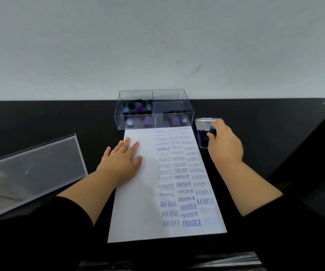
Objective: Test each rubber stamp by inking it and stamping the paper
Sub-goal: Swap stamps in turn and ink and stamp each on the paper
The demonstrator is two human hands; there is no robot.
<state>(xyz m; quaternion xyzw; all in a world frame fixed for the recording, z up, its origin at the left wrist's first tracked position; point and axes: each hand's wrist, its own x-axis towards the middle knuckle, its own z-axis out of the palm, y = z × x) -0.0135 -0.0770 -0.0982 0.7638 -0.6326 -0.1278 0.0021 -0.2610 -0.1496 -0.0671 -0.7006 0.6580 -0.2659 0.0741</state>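
On the black desk (50, 118), seen from the head camera, a white paper (138, 202) lies lengthwise in front of the person. Its right half carries columns of blue imprints: SAMPLE, FAX OUT, EXPRESS, FRAGILE, AIR MAIL. The left hand (121, 160) rests flat on the upper left part of the sheet, fingers (127, 144) extended and together, holding nothing. The right hand (225, 143) is closed around a blue-topped rubber stamp (213, 130), which sits over the open ink pad (202, 140) just right of the paper's far corner; contact with the pad surface cannot be confirmed. Beyond the left fingers, a clear divided box (153, 109) touches the paper's far edge and contains further blue and purple stamps. A clear lid (32, 171) lies well left of the left hand. A plain pale wall (157, 45) rises behind the desk.
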